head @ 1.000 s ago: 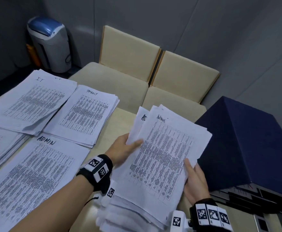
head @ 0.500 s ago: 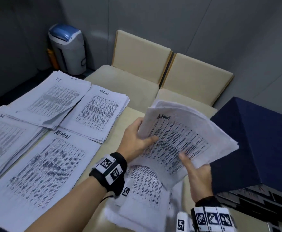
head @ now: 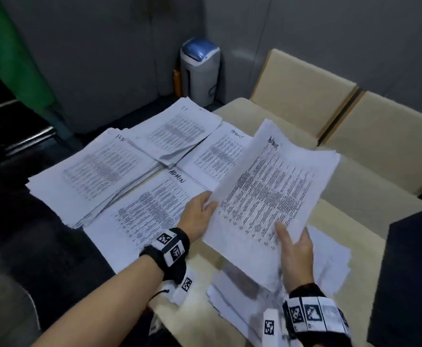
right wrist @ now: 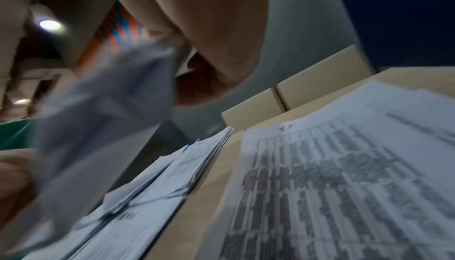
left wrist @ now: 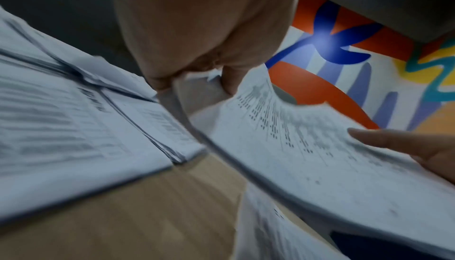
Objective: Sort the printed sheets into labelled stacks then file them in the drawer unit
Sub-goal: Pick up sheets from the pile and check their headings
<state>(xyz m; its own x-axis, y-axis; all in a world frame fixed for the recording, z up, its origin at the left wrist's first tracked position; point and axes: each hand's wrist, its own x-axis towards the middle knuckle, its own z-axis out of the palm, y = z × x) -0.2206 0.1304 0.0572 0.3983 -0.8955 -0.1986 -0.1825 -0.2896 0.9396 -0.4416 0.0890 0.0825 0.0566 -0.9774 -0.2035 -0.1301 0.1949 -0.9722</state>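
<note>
Both hands hold up a bundle of printed sheets (head: 267, 191) with "Admin" handwritten at its top. My left hand (head: 206, 206) pinches its left edge, thumb on top (left wrist: 229, 81). My right hand (head: 287, 236) holds the near right corner, thumb on the print and fingers hidden underneath. The bundle (left wrist: 320, 157) hangs tilted above the table, partly over the flat ADMIN stack (head: 149, 211). Behind that lie the HR stack (head: 99, 171), the IT stack (head: 179, 128) and a third labelled stack (head: 225, 151). An unsorted pile (head: 330, 266) lies under my right hand, its top sheet (right wrist: 344, 176) marked IT.
The dark blue drawer unit (head: 412, 271) stands at the table's right edge. Two beige chairs (head: 305, 96) face the far side, with a white and blue bin (head: 199, 71) in the corner behind. Bare tabletop (head: 197, 306) shows near my left wrist.
The Admin bundle has come up off the unsorted pile and been carried left, over the edge of the ADMIN stack. Both hands moved with it, and my view has swung left.
</note>
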